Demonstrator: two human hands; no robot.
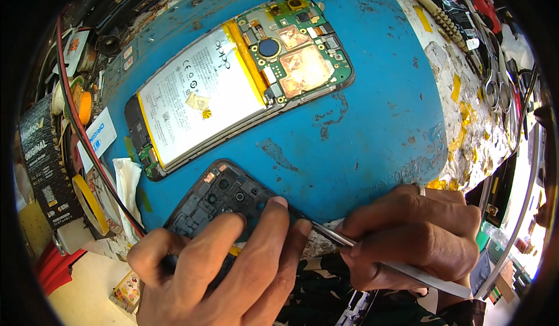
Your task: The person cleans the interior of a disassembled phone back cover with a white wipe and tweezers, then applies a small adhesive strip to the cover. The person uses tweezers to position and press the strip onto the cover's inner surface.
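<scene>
My left hand [233, 268] is closed over a dark plastic phone cover [201, 195], inner side up, with bent fingers pressing on it. The cover has small camera openings and a copper-coloured patch near its top. Closed around slim metal tweezers [419, 275] is my right hand [413, 238], whose fingers hide their middle. Their narrow end lies at the cover's right edge; I cannot tell if it touches. Beyond both hands lies an opened phone [285, 96], its white battery [192, 104] and green circuit board [340, 69] exposed.
A blue work mat [372, 128] carries the phone. At left are a dark box [49, 163], a yellow tape roll [91, 203], a white tissue [126, 180] and a red cable [74, 110]. Scissors [498, 90] and other tools crowd the right edge.
</scene>
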